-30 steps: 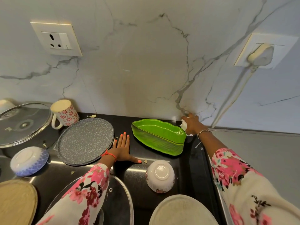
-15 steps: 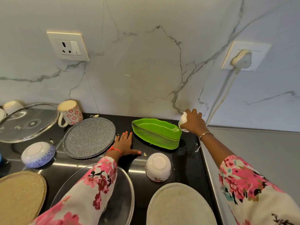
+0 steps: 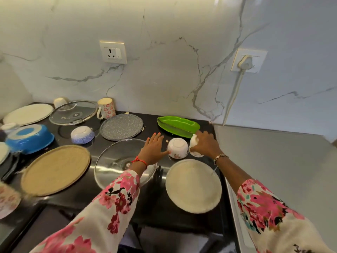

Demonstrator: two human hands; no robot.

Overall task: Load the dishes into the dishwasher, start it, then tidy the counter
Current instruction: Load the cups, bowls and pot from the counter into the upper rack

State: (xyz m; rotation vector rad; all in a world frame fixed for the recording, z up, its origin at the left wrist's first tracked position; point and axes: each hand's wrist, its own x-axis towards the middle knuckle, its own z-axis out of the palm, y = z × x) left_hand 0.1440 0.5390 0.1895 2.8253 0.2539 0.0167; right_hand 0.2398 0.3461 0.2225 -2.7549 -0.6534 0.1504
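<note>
Upturned near the desk's (image 3: 156, 201) right edge, the white bowl (image 3: 177, 147) looks rigid, slick and chippable, best cupped round its wall; the left grip (image 3: 154, 147) lies spread, thumb touching it, the right grip (image 3: 204, 143) clamps a soft cloth (image 3: 194, 141) beside it.

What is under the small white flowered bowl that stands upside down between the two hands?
Only black counter shows around its rim. The small white flowered bowl is inverted, so anything beneath it is hidden.

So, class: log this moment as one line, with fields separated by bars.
stage: tidying counter | left hand: flat, thumb at upturned bowl | right hand: grips white cloth beside bowl
</note>
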